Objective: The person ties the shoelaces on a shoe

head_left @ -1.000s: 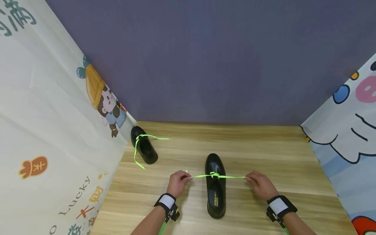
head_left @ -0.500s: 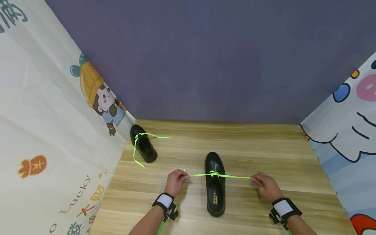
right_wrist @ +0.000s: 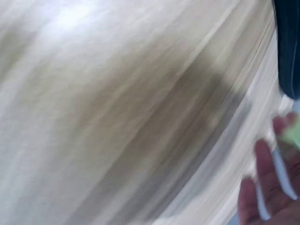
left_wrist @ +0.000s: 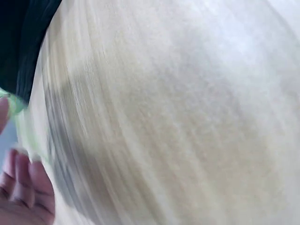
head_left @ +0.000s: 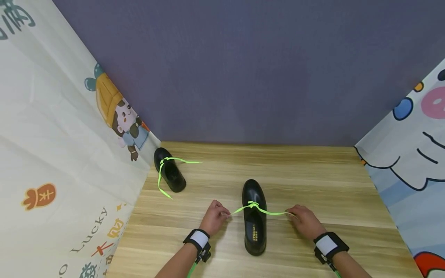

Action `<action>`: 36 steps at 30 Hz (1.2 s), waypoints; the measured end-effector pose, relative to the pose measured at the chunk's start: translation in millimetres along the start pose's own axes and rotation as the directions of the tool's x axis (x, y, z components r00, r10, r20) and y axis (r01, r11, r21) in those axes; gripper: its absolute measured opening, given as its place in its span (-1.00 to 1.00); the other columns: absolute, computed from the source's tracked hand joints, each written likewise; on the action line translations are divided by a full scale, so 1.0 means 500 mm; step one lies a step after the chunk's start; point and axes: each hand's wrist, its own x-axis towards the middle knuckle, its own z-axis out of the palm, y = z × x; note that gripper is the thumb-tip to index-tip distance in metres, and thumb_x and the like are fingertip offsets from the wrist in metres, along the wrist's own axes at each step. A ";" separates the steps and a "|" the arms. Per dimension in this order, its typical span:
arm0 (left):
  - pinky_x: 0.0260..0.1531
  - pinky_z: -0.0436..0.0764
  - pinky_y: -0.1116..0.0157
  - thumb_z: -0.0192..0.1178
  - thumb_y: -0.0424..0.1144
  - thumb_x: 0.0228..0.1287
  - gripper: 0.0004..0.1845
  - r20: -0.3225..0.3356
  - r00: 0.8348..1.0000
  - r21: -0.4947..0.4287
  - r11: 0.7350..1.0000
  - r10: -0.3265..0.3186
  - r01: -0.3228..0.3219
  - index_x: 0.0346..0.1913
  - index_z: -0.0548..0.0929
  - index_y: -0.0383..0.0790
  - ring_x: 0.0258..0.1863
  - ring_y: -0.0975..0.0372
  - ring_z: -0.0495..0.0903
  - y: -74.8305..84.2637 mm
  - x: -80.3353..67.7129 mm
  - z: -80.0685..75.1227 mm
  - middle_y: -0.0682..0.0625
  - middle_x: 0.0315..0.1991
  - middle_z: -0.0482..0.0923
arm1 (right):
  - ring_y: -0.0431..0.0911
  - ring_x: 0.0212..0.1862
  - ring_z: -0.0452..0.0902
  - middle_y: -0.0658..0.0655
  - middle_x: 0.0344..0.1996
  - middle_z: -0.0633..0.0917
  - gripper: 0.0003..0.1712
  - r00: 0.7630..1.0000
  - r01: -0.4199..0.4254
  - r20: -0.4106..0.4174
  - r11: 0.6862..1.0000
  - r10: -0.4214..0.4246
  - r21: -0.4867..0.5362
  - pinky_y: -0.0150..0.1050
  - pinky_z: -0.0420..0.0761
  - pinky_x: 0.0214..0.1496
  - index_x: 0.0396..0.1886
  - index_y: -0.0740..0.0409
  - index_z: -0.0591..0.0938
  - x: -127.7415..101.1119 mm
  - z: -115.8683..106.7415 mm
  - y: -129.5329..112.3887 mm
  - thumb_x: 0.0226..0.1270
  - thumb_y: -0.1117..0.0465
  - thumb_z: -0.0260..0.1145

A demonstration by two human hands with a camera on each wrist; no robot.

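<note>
Two black shoes [head_left: 255, 216] [head_left: 170, 174], two green laces [head_left: 259, 209] [head_left: 163, 173], two hands [head_left: 215, 218] [head_left: 304, 222], one wooden table [head_left: 313, 181].

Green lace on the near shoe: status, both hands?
Left hand pinches one lace end, right hand the other. Green lace knotted over near shoe, ends slack. Nothing in the way.

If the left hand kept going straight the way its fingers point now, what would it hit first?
The left hand pinches the green lace, its fingers pointing right toward the near black shoe. Going straight on, it would probably meet that shoe's side first; height above the table is hard to judge.
</note>
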 end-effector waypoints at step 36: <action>-0.44 0.40 0.43 0.16 -0.17 0.48 -0.67 0.296 0.954 0.045 0.997 0.042 -0.058 -0.50 0.58 -0.19 -0.52 0.39 0.36 0.090 0.081 0.002 0.16 -0.56 0.41 | -0.30 -0.48 0.33 -0.08 -0.53 0.43 -0.74 0.966 -0.054 0.227 0.762 -0.124 0.645 -0.35 0.37 -0.46 -0.28 0.44 0.54 0.075 0.017 -0.102 0.56 0.28 0.13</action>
